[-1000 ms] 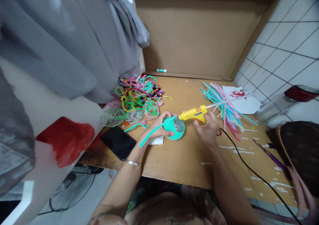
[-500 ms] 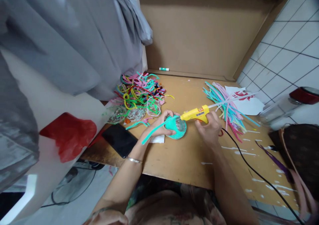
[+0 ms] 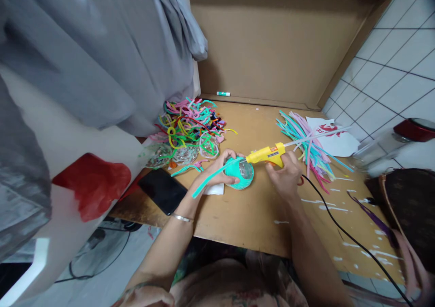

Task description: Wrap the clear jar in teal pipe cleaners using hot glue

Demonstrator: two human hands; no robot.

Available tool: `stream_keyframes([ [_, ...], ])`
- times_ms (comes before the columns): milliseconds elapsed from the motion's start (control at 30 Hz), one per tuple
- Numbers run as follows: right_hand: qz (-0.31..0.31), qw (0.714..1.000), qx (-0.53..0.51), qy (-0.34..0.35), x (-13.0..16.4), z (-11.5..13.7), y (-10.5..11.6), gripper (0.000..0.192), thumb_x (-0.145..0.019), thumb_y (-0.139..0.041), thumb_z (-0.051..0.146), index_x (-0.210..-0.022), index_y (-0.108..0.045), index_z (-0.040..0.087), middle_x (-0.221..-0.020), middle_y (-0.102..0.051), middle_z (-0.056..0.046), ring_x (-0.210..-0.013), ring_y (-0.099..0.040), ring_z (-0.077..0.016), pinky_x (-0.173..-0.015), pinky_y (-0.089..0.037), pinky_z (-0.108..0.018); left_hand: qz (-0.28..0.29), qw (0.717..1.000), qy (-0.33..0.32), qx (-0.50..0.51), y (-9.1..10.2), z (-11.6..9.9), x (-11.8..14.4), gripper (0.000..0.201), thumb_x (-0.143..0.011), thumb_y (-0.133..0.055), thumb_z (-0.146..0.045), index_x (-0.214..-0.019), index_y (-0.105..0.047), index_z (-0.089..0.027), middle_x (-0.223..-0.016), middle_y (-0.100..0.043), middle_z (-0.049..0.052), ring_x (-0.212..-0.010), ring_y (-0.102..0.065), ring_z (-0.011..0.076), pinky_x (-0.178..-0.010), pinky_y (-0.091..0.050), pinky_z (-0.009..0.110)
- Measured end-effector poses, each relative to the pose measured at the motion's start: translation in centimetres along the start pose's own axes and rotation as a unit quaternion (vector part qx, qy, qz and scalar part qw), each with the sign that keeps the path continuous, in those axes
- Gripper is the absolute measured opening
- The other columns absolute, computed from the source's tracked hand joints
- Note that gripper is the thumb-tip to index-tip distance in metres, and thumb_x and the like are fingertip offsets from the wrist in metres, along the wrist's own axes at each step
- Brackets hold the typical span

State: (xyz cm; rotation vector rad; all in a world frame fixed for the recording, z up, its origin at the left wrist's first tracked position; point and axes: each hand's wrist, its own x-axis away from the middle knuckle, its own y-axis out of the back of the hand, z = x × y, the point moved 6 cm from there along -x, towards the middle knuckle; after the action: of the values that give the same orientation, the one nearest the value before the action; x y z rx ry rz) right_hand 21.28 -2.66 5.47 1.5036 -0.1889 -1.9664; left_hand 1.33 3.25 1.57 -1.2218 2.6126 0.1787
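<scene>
Head view, left to right: the phone (image 3: 162, 190) lies at the table's (image 3: 238, 216) near left edge, and beyond it the tangle of colored strips (image 3: 188, 128) sits as it did a second ago. My left hand (image 3: 217, 171) is closed around the small teal-wrapped bowl (image 3: 239, 174), which rests on the table just in front of me, with the loose end of a teal strip (image 3: 207, 184) trailing back over my wrist. My right hand (image 3: 285, 175) is clamped on the handle of the yellow glue gun (image 3: 267, 154), its nozzle touching the bowl's upper rim. Compared with a second ago, almost nothing has shifted: the bowl and gun have nudged slightly right along with the view, and the nozzle has stayed pressed at the same spot on the rim. I judge that glue is being laid there to fix the strip, so the wrap is only partly done. Farther right, the bundle of straight strips (image 3: 309, 148) and the black cord (image 3: 340, 230) lie unchanged.
</scene>
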Motion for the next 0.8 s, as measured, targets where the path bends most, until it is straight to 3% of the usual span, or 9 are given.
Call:
stream_keyframes([
  [800,0.006,1.000,-0.015,-0.008,-0.04,-0.09,-0.02,0.012,-0.074,-0.058,0.025,-0.072,-0.047,0.024,-0.073,-0.051,0.000,-0.068,-0.051,-0.0174,-0.061,-0.041,-0.030,-0.005,1.000,-0.002,-0.017,0.12,0.14,0.00,0.062,-0.056,-0.087,-0.024,-0.099,-0.042,-0.023,-0.127,-0.056,0.010,-0.121,-0.053,0.0260,-0.096,-0.043,0.038],
])
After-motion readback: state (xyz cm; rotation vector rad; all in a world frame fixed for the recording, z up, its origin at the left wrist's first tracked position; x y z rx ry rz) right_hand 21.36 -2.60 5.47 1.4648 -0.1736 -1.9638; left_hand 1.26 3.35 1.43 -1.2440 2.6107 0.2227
